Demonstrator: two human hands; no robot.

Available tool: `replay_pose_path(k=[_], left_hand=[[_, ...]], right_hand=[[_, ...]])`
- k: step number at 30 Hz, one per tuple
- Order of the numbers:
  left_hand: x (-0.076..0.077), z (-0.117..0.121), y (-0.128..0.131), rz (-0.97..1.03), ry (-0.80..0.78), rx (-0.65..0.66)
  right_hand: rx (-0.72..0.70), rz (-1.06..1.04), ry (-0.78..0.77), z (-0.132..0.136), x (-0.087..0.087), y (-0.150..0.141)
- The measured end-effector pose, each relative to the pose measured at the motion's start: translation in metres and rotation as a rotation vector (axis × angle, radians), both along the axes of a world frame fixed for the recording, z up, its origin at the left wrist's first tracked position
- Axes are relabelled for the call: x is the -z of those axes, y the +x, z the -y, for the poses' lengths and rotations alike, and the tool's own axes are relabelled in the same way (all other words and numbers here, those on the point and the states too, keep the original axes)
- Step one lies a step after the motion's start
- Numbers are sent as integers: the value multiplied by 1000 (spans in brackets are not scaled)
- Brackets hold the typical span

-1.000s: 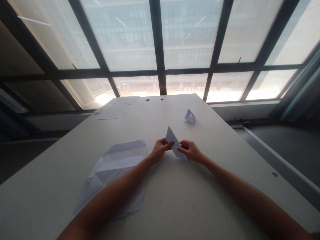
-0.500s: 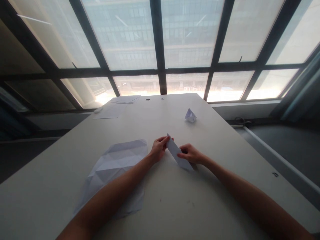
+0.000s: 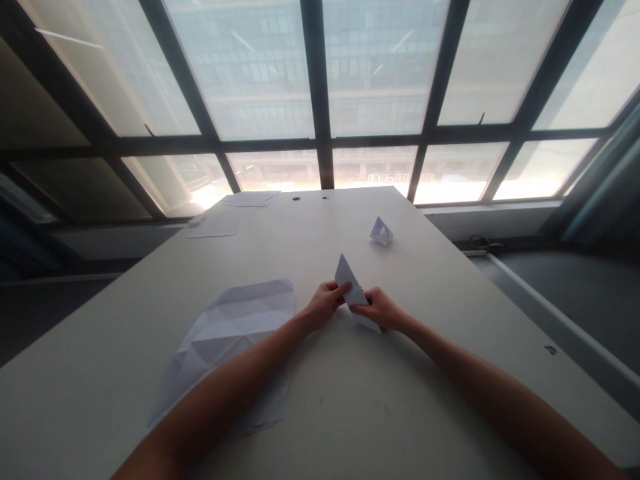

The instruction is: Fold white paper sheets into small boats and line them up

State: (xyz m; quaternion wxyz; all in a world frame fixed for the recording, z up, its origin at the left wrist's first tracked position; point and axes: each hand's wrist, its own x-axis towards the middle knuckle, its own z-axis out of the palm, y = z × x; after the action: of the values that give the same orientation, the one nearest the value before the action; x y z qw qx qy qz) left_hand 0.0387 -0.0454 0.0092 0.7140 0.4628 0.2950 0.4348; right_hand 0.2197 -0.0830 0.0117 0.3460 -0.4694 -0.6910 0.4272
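Observation:
A folded piece of white paper [image 3: 345, 270] is held a little above the table by both hands, its pointed end tilted up and away from me. My left hand [image 3: 327, 300] pinches its left side, thumb on the near face. On the lower right side, my right hand [image 3: 376, 308] grips the paper with its thumb across the front; its other fingers are partly hidden behind. A lower part of the paper shows beneath my right thumb. Under and beside my left forearm lies a creased, unfolded paper sheet [image 3: 235, 320], partly covered by the arm.
A small folded paper boat [image 3: 381, 231] stands farther back on the right of the white table [image 3: 320, 400]. Flat paper sheets [image 3: 220, 221] lie at the far left. Large windows [image 3: 250, 67] rise beyond the far edge, and a curtain [image 3: 600, 180] hangs at right.
The left hand has slid from the paper's top end down along its side, nearer the right hand. The paper's point now stands higher and more upright.

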Motion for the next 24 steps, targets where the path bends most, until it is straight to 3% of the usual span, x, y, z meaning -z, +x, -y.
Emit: replay_pose_path(k=[12, 19, 24], left_hand=[[-3, -14, -7, 175, -71, -249], [-2, -22, -14, 248, -78, -352], [0, -20, -10, 194, -68, -279]], right_hand=[[-80, 63, -98, -1, -4, 3], [-58, 130, -103, -1, -7, 6], [64, 114, -21, 2, -3, 1]])
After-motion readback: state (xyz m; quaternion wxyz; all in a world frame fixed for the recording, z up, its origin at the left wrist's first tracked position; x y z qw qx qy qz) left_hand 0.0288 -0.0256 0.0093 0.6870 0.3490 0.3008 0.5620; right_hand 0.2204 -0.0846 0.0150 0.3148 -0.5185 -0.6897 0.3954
